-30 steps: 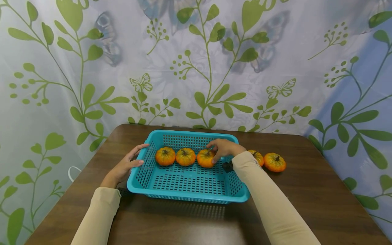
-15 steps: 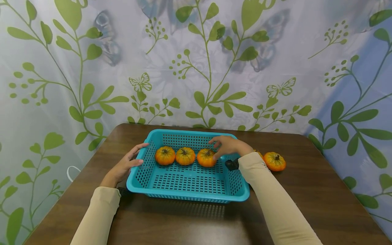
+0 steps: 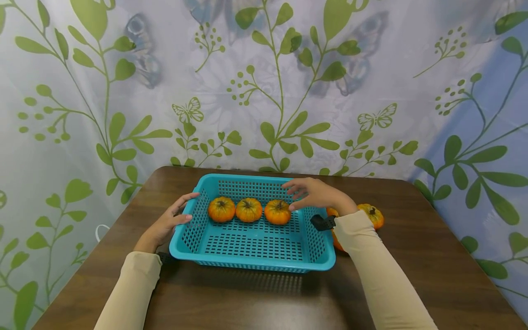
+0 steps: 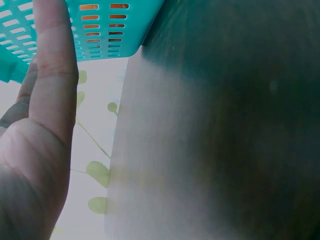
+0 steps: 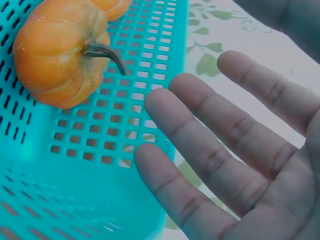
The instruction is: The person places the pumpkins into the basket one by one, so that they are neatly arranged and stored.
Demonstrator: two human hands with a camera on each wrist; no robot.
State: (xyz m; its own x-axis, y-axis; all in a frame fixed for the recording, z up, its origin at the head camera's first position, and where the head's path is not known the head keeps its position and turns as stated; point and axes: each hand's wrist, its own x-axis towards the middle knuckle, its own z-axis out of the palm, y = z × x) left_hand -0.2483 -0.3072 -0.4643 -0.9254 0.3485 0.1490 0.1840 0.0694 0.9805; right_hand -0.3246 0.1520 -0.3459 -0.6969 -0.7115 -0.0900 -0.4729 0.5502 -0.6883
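Three small orange pumpkins stand in a row inside a turquoise plastic basket (image 3: pixel 255 266): a left one (image 3: pixel 221 210), a middle one (image 3: pixel 249 210) and a right one (image 3: pixel 277 212). My right hand (image 3: pixel 315 192) hovers over the basket's right end, beside the right pumpkin. In the right wrist view its fingers (image 5: pixel 200 150) are spread and hold nothing, apart from the pumpkin with its curved stem (image 5: pixel 107 52). At the basket's left side, my left hand (image 3: pixel 165 224) rests against the rim with its fingers (image 4: pixel 52 65) fairly straight.
Right of the basket, another pumpkin (image 3: pixel 373 216) sits on the brown wooden table (image 3: pixel 429 256). More orange pumpkin surface (image 3: pixel 338 240) shows between the basket and my right sleeve, partly hidden. A leaf-patterned curtain (image 3: pixel 231 91) hangs behind the table.
My right hand has let go of the right pumpkin in the basket, then risen and drawn back to the right. The left hand stays at the basket's rim.
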